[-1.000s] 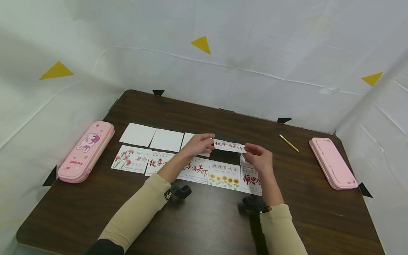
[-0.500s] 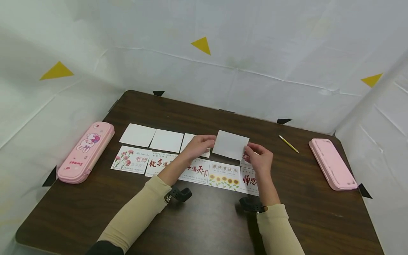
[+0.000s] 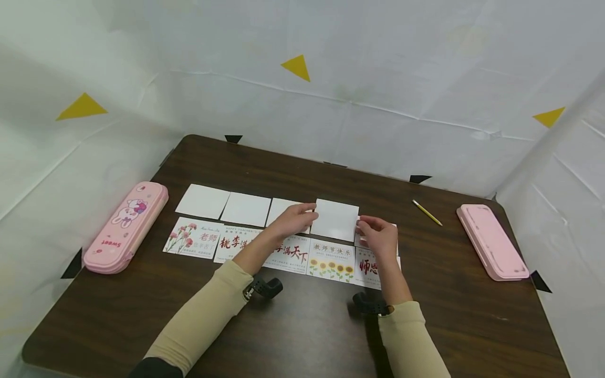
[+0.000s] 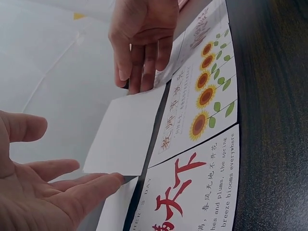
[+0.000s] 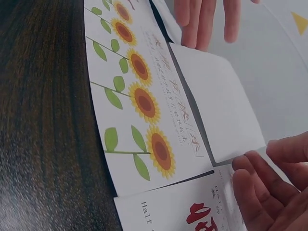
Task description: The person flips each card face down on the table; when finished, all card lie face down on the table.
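A blank white card (image 3: 335,219) lies in the back row, fourth from the left, with a hand at each side. My left hand (image 3: 289,221) has its fingertips at the card's left edge; in the left wrist view its fingers are extended and the thumb stands apart. My right hand (image 3: 382,240) is at the right edge, and in the right wrist view its loosely bent fingers (image 5: 257,180) and thumb are apart at the card's corner. Under the right hand, a printed card is partly hidden. The sunflower card (image 3: 331,261) lies just in front of the blank card.
More blank cards (image 3: 203,201) extend leftward in the back row. The front row has a carnation card (image 3: 191,237) and several red-lettered cards. Pink pencil cases lie at left (image 3: 126,227) and right (image 3: 492,241). A yellow pencil (image 3: 427,212) lies back right.
The card between the hands was tilted up with red lettering showing, then turned blank side up and lowered onto the table. The right hand has shifted slightly left and its fingers have loosened.
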`<state>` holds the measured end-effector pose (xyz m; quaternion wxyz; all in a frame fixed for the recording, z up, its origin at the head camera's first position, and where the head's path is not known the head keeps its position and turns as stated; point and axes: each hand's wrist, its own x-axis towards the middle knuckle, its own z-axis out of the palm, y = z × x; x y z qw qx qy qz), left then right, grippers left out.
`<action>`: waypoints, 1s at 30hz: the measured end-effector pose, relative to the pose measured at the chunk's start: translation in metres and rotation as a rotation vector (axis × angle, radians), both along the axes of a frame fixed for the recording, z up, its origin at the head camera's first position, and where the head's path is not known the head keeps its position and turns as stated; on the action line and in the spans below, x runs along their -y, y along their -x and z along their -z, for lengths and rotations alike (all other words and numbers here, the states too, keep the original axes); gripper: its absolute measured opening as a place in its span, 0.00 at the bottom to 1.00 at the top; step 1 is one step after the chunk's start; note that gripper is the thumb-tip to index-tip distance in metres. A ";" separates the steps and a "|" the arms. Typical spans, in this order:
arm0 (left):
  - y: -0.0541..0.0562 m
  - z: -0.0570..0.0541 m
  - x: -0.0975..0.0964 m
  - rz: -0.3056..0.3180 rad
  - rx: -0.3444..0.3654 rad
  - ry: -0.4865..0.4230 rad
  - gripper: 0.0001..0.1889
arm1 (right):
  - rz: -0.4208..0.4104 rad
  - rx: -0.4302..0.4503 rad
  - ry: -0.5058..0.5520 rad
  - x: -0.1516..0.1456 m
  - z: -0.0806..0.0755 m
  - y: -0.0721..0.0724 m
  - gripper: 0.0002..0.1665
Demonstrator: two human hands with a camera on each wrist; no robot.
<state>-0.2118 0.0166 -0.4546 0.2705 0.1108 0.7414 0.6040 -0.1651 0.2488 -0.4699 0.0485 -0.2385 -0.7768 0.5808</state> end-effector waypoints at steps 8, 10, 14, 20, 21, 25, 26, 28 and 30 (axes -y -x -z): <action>0.000 0.003 -0.001 0.016 -0.019 0.023 0.31 | -0.036 0.071 -0.011 0.002 0.002 0.000 0.17; 0.000 0.002 -0.001 0.021 -0.021 0.030 0.30 | -0.045 0.082 -0.017 0.003 0.002 0.000 0.17; -0.001 0.003 -0.001 0.024 -0.020 0.027 0.30 | -0.052 0.094 -0.023 0.003 0.001 -0.001 0.18; -0.001 0.004 -0.001 0.021 -0.019 0.032 0.30 | -0.052 0.106 -0.008 0.002 0.000 -0.001 0.19; -0.002 0.005 -0.001 0.017 -0.020 0.033 0.30 | -0.052 0.103 -0.002 0.002 0.001 -0.001 0.19; -0.001 0.005 -0.001 -0.002 -0.029 0.023 0.30 | -0.048 0.074 0.013 -0.006 0.000 -0.003 0.18; -0.001 0.005 -0.002 -0.003 -0.030 0.017 0.29 | -0.044 0.067 0.014 -0.009 -0.001 -0.004 0.19; -0.002 0.002 -0.003 -0.001 -0.029 0.001 0.28 | -0.034 0.055 0.023 -0.018 -0.005 -0.008 0.19; -0.003 -0.001 -0.006 0.009 -0.018 -0.024 0.28 | -0.011 0.054 0.028 -0.028 -0.007 -0.011 0.20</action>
